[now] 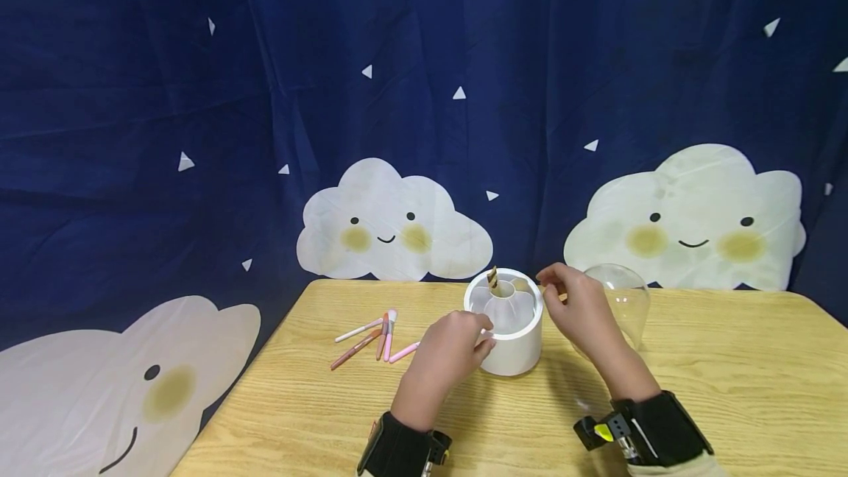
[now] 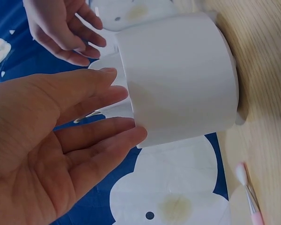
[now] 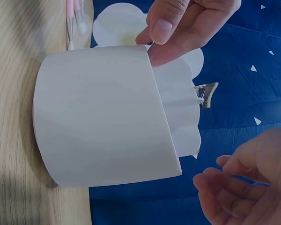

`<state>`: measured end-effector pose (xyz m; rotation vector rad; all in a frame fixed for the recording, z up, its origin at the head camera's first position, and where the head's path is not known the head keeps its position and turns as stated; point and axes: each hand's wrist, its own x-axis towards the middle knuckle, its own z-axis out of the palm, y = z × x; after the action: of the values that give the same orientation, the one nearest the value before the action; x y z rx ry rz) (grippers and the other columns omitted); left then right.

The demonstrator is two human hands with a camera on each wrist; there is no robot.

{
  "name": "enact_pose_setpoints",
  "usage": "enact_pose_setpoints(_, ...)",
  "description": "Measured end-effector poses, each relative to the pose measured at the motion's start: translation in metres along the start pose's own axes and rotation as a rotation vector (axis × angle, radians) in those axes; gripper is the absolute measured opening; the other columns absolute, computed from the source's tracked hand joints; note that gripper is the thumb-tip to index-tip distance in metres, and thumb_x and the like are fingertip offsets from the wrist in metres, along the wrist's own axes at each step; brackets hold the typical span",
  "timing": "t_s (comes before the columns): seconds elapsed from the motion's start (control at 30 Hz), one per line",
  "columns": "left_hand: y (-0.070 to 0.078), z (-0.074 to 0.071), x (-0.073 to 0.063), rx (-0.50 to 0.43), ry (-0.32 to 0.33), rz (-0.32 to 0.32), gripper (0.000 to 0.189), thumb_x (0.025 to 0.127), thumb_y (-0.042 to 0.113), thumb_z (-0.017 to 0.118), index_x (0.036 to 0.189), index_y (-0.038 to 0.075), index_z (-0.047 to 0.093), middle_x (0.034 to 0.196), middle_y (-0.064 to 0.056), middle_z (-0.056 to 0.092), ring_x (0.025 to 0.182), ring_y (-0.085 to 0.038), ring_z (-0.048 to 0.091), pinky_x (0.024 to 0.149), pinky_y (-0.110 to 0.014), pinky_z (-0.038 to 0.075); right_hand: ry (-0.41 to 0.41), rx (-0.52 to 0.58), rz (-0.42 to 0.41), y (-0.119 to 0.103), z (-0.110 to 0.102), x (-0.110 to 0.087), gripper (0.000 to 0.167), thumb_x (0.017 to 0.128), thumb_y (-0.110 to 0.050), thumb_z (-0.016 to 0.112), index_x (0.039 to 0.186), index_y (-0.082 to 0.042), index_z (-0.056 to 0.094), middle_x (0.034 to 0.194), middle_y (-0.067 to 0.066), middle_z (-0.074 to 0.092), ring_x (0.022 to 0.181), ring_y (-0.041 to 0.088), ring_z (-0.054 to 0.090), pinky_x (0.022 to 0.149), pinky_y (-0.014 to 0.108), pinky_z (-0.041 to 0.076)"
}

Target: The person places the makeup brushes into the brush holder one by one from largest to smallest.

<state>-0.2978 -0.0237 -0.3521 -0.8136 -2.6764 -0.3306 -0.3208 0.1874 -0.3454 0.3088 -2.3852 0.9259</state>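
At the left of the light wood-grain surface (image 1: 735,359) lies a loose group of slim makeup brushes with pink, white and brownish handles (image 1: 382,338); one pink handle runs partly out of sight behind the left hand (image 1: 449,350). That hand's fingers are extended and slightly apart, their tips at the near left rim of a smooth white round container (image 1: 509,356). The container stands upright between the hands, its axis vertical, to the right of the left fingers; the left hand is nearer, touching it. Inside are a pale petal-shaped divider (image 1: 506,317) and a brush with fanned, striped bristles (image 3: 209,95), its handle hidden. The right hand (image 1: 579,308), loosely bent and holding nothing, is just beside the far right rim, apart from it. Its forearm partly covers a clear dome (image 1: 632,300), whose lower edge is hard to make out.
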Motion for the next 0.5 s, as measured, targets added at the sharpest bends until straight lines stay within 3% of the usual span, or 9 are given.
enact_pose_setpoints(0.5,0.0065,-0.0062,-0.0032,0.012,0.017,0.024,0.01,0.09,0.022,0.078,0.096,0.014,0.078,0.079,0.006,0.069,0.065,-0.005,0.054,0.056,-0.019,0.044,0.014,-0.008,-0.017,0.0005,0.0002,-0.0012,0.016,0.089,0.003,0.056,0.098,0.005,0.07,0.094,0.021,0.071,0.083,0.034,0.067,0.073,0.048,0.058)
